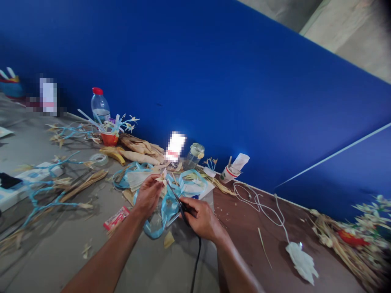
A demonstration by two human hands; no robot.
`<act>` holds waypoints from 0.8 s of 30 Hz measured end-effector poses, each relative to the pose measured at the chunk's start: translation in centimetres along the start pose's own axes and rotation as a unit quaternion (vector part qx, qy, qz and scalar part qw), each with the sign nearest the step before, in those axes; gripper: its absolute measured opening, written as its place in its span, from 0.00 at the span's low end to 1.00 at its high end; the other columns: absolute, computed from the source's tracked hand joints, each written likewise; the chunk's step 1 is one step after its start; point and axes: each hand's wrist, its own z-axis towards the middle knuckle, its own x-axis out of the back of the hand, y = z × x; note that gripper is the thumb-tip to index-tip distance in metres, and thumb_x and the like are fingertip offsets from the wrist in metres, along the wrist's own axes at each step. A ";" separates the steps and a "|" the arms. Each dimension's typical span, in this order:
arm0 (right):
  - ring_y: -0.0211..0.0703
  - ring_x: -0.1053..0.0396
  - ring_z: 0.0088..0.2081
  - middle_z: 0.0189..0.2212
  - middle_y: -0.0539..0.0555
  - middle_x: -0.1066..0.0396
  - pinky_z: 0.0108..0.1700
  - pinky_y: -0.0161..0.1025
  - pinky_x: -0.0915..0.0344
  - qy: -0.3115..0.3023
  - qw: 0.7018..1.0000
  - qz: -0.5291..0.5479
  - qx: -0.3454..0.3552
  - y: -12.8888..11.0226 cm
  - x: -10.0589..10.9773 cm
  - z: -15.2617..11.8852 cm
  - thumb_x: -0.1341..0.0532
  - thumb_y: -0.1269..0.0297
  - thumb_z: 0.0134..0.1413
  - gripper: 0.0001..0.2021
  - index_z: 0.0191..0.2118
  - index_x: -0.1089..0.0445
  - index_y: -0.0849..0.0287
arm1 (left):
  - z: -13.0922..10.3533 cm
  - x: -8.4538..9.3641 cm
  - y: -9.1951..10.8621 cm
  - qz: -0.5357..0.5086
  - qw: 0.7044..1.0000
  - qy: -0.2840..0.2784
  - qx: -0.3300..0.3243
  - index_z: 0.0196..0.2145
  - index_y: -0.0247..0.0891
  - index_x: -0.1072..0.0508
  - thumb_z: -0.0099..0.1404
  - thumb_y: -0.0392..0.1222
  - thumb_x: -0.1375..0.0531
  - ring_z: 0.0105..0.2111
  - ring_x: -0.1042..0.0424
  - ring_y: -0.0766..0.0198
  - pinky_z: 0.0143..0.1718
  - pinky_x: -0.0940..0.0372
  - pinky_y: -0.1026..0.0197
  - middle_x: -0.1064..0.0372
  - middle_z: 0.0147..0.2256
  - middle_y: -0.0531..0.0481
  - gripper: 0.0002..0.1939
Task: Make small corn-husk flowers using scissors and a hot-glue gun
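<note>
In the middle of the view, my left hand (149,194) pinches a small pale flower (162,178) with pointed petals, apparently of dried husk. My right hand (200,216) is wrapped round the dark handles of a pair of scissors (175,194). The blades point up and left, with their tips close to the flower; whether they touch it I cannot tell. Beneath both hands lies a loose tangle of light blue ribbon (157,232). A red and white packet (116,217) rests beside my left forearm.
Blue-wrapped branches (45,203) spread over the left. A red pot (109,138), a red-capped bottle (99,106), dried husks (140,147), a glass jar (194,156) and a cup (229,174) line the blue partition (214,81). A white cable (259,207) and white flowers (374,215) are at right.
</note>
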 end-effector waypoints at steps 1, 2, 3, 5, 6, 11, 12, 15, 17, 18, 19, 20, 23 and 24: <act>0.43 0.27 0.40 0.40 0.53 0.24 0.43 0.36 0.31 -0.002 1.000 0.001 -0.001 0.0 0.1 0.0 0.42 0.74 0.47 0.20 0.49 0.28 0.56 | 0.0 0.0 0.0 0.002 1.000 0.003 -0.001 0.26 0.40 0.26 0.40 0.40 0.28 0.26 0.30 0.66 0.30 0.35 0.62 0.29 0.24 0.54 0.15; 0.43 0.27 0.40 0.41 0.53 0.24 0.43 0.36 0.31 -0.003 1.000 0.002 -0.001 0.0 0.1 0.0 0.42 0.74 0.47 0.21 0.49 0.29 0.56 | 0.0 0.1 0.0 0.004 1.000 0.006 -0.001 0.26 0.40 0.26 0.40 0.40 0.27 0.25 0.31 0.67 0.30 0.35 0.63 0.29 0.24 0.54 0.15; 0.43 0.27 0.41 0.41 0.53 0.24 0.43 0.36 0.31 -0.004 1.000 0.002 -0.003 0.1 0.2 0.0 0.41 0.74 0.47 0.21 0.49 0.29 0.56 | 0.0 0.1 0.0 0.007 1.000 0.009 0.000 0.26 0.40 0.26 0.40 0.40 0.27 0.25 0.31 0.67 0.30 0.35 0.63 0.29 0.24 0.54 0.15; 0.43 0.27 0.40 0.41 0.53 0.24 0.42 0.36 0.31 -0.004 1.000 0.002 -0.004 0.3 0.3 0.0 0.41 0.74 0.46 0.21 0.49 0.29 0.56 | 0.0 0.0 0.1 0.011 1.000 0.014 0.000 0.26 0.40 0.26 0.39 0.40 0.27 0.25 0.31 0.67 0.29 0.36 0.65 0.30 0.24 0.54 0.15; 0.43 0.27 0.40 0.40 0.53 0.24 0.41 0.35 0.31 -0.005 1.000 0.005 -0.005 0.4 0.3 0.0 0.41 0.74 0.46 0.21 0.49 0.29 0.57 | -0.1 0.0 0.1 0.012 1.000 0.014 0.003 0.26 0.40 0.26 0.39 0.39 0.27 0.25 0.31 0.67 0.28 0.36 0.65 0.30 0.24 0.54 0.15; 0.41 0.26 0.37 0.36 0.52 0.24 0.39 0.34 0.31 -0.016 0.999 0.039 0.001 1.0 0.3 0.0 0.40 0.74 0.47 0.20 0.49 0.28 0.58 | -0.3 -0.1 0.3 0.013 1.000 0.007 0.008 0.27 0.38 0.26 0.40 0.39 0.28 0.25 0.32 0.69 0.29 0.37 0.66 0.30 0.23 0.55 0.15; 0.41 0.26 0.37 0.37 0.52 0.24 0.40 0.34 0.31 -0.016 0.999 0.044 0.002 1.1 0.3 0.0 0.40 0.74 0.47 0.20 0.49 0.28 0.58 | -0.3 -0.1 0.3 0.013 1.000 0.005 0.008 0.28 0.39 0.26 0.40 0.39 0.28 0.25 0.32 0.69 0.30 0.37 0.66 0.30 0.23 0.54 0.15; 0.42 0.26 0.39 0.38 0.53 0.24 0.42 0.36 0.31 -0.009 0.999 0.039 0.005 1.0 0.3 0.1 0.40 0.74 0.47 0.20 0.48 0.28 0.57 | -0.3 -0.1 0.3 0.016 1.000 0.004 0.006 0.28 0.39 0.26 0.41 0.40 0.28 0.27 0.31 0.67 0.30 0.37 0.65 0.31 0.23 0.54 0.15; 0.43 0.27 0.41 0.40 0.53 0.24 0.43 0.37 0.31 -0.008 1.000 0.023 0.008 0.9 0.3 0.1 0.40 0.75 0.47 0.20 0.48 0.28 0.56 | -0.3 -0.2 0.2 0.017 1.000 0.007 0.002 0.27 0.39 0.26 0.41 0.40 0.28 0.27 0.31 0.67 0.29 0.37 0.65 0.30 0.24 0.54 0.14; 0.44 0.27 0.42 0.40 0.53 0.24 0.44 0.37 0.31 -0.009 1.000 0.014 0.010 0.8 0.3 0.1 0.41 0.75 0.47 0.21 0.49 0.28 0.56 | -0.3 -0.2 0.2 0.018 1.000 0.008 0.000 0.27 0.39 0.26 0.41 0.39 0.28 0.26 0.31 0.67 0.29 0.37 0.65 0.30 0.25 0.54 0.14; 0.44 0.27 0.43 0.41 0.53 0.24 0.44 0.37 0.31 -0.011 1.000 0.005 0.010 0.7 0.3 0.2 0.41 0.75 0.47 0.21 0.49 0.28 0.56 | -0.3 -0.2 0.2 0.018 1.000 0.010 -0.001 0.27 0.39 0.26 0.41 0.39 0.28 0.26 0.31 0.67 0.29 0.37 0.65 0.30 0.25 0.54 0.14; 0.44 0.27 0.43 0.41 0.53 0.24 0.45 0.37 0.31 -0.014 1.000 -0.001 0.011 0.6 0.3 0.2 0.41 0.75 0.47 0.21 0.49 0.29 0.56 | -0.3 -0.2 0.3 0.018 1.000 0.013 0.000 0.27 0.40 0.26 0.41 0.39 0.28 0.26 0.32 0.68 0.28 0.37 0.66 0.30 0.25 0.54 0.14; 0.44 0.27 0.43 0.41 0.53 0.24 0.45 0.37 0.32 -0.017 1.000 0.000 0.008 0.4 0.3 0.2 0.42 0.75 0.48 0.20 0.49 0.28 0.57 | -0.4 -0.3 0.4 0.022 1.000 0.016 0.007 0.27 0.40 0.26 0.40 0.39 0.27 0.27 0.32 0.68 0.27 0.38 0.68 0.30 0.24 0.54 0.15; 0.43 0.27 0.42 0.40 0.53 0.24 0.44 0.36 0.32 -0.020 1.000 0.006 0.006 0.4 0.3 0.2 0.42 0.75 0.48 0.20 0.49 0.28 0.57 | -0.4 -0.3 0.4 0.025 1.000 0.016 0.009 0.27 0.40 0.26 0.39 0.39 0.27 0.26 0.32 0.68 0.27 0.38 0.68 0.31 0.24 0.54 0.15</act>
